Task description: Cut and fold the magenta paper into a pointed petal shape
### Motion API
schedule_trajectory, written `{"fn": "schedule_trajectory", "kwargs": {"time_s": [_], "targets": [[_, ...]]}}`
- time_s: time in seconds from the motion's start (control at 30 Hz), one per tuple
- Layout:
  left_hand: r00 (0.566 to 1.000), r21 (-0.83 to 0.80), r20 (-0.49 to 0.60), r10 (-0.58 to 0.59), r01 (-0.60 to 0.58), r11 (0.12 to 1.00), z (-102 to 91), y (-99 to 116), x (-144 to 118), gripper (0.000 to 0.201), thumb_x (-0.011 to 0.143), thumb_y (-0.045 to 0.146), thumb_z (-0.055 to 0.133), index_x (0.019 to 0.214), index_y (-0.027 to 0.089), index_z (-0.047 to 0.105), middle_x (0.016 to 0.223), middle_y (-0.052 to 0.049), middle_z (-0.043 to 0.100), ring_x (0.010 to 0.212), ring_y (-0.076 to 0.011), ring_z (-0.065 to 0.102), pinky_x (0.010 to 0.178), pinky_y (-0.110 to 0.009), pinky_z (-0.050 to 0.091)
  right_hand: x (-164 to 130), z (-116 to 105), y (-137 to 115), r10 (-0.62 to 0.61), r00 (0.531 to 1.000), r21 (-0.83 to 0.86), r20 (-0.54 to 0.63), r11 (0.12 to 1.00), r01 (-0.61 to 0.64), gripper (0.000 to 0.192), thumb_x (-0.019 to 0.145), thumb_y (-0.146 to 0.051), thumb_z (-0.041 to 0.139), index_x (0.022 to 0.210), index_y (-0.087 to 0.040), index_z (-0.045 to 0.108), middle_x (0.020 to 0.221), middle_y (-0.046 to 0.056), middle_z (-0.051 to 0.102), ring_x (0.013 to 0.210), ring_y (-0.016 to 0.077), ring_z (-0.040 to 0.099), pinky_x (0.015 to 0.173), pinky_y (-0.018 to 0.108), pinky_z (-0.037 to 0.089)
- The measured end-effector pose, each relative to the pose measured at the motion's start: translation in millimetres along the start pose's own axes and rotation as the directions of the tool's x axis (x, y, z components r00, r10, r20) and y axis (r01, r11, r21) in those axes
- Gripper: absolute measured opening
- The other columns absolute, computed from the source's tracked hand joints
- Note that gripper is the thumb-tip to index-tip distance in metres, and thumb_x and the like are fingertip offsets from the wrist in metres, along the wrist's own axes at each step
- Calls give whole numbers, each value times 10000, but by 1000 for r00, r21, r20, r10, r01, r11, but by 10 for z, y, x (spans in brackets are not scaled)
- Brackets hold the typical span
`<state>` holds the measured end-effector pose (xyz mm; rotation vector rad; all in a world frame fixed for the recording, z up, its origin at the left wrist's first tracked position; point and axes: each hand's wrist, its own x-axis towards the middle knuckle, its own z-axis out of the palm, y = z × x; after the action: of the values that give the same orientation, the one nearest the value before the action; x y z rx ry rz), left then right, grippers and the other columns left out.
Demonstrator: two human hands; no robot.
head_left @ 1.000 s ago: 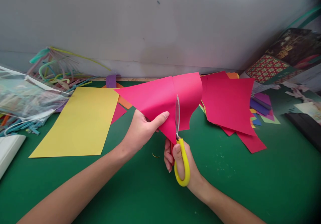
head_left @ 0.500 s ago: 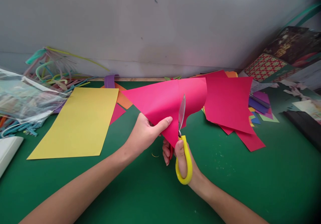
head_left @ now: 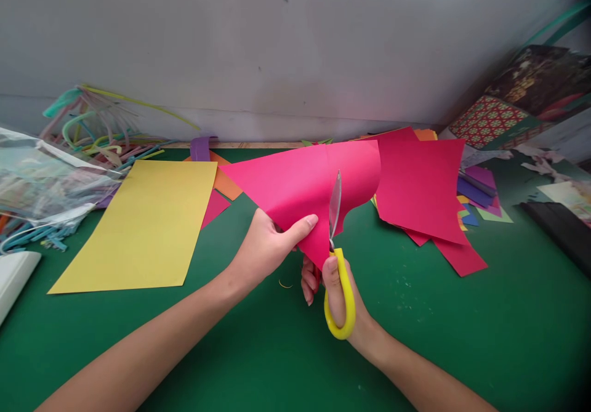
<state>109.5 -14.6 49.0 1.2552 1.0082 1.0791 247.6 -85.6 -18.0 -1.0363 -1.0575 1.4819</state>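
Observation:
My left hand (head_left: 268,249) pinches the lower edge of a folded pink paper sheet (head_left: 295,184), held up above the green table (head_left: 231,338). My right hand (head_left: 330,292) grips yellow-handled scissors (head_left: 339,289), thumb through the upper loop. The scissor blade (head_left: 335,206) points up and away through the pink sheet, near its right curved edge. The lower blade is hidden behind the paper.
A yellow sheet (head_left: 148,227) lies flat to the left. A pile of pink and mixed coloured paper scraps (head_left: 429,196) lies to the right. A clear plastic bag (head_left: 41,178) and coloured pipe cleaners (head_left: 101,132) sit at far left. Patterned papers (head_left: 521,104) lean at the right. A grey wall stands behind.
The pink sheet has been turned slightly to the right and the scissor blade has tilted and advanced a little into the paper. Both hands stay in about the same place.

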Motion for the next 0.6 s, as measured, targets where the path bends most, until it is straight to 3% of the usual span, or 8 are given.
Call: {"fn": "schedule_trajectory", "kwargs": {"time_s": [0.6], "targets": [[1000,-16,2,-6,7,1000,-11,-15,5,250,912,392,775,1013,166,738,959,-68,784,816,-217,738,709,-301,612,-20,0,-41,0,1000,-5,7,1000,0,565,1009,-758,442,837,-221,482,611,-70,402,455,92,445,418,221,396]]}}
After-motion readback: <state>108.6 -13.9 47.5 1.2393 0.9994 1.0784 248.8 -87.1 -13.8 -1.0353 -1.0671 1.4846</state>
